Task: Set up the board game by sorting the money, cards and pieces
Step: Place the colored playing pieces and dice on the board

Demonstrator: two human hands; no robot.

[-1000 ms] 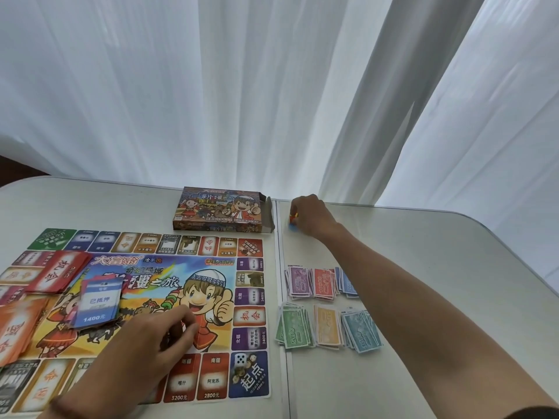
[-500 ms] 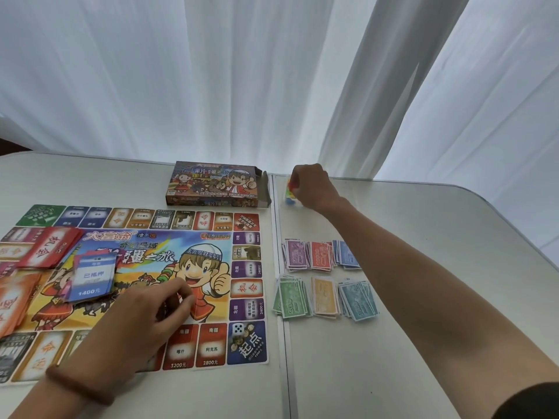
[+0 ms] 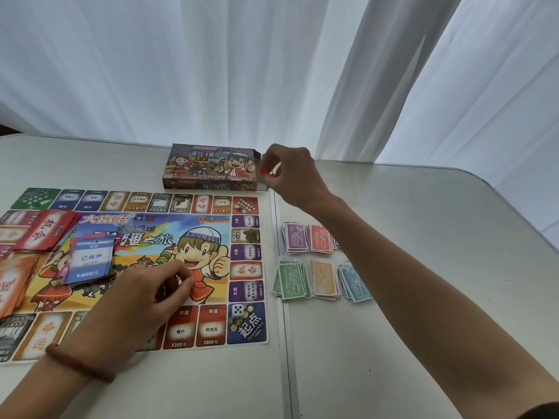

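My right grip (image 3: pixel 287 173) is closed, pinching a small red piece (image 3: pixel 266 170) at the open end of the box (image 3: pixel 208 169). My left grip (image 3: pixel 136 300) is curled on the board (image 3: pixel 245 323); can't tell if it holds anything. 6 money stacks (image 3: pixel 323 276) lie on the surface (image 3: pixel 438 237) right of the board.

Chinese print on your game board (image 3: pixel 211 225), cards and money.
Your board is headed "大富翁"; its 5 o'clock corner square says "起点", beside squares priced "3200元" and "2800元". At 9 o'clock the blue card (image 3: pixel 90 261) reads "已抵押" and "1400元", the red cards (image 3: pixel 48 232) "机会". At 3 o'clock, green notes (image 3: pixel 292 282) show "500".
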